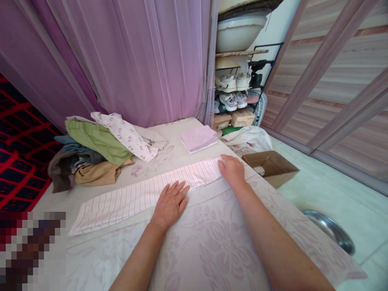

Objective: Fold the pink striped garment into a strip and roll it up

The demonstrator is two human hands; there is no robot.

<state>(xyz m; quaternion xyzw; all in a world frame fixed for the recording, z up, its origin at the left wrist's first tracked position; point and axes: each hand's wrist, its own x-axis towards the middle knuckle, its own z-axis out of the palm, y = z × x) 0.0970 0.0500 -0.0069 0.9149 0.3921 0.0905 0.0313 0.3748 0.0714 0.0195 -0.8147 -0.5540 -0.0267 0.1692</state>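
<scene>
A white cloth with pink stripes (121, 204), folded into a long narrow strip, lies across the bed. What kind of garment or linen it is, I cannot tell. My left hand (170, 204) rests flat on its near edge around the middle, fingers stretched out. At the strip's right end, my right hand (233, 169) has its thumb and fingers closed around the corner. Just beyond that end sits a folded lilac cloth (199, 138) on top of a white one. To the far left is a loose heap of clothes, with green trousers (97, 139) and a pale printed garment (124, 135).
Purple curtains (145, 60) hang behind the bed (218, 238). Off its right side stand an open cardboard box (279, 165) and a metal basin (330, 230) on the floor. A shoe rack (268, 79) and wooden wardrobe doors (339, 81) are farther back.
</scene>
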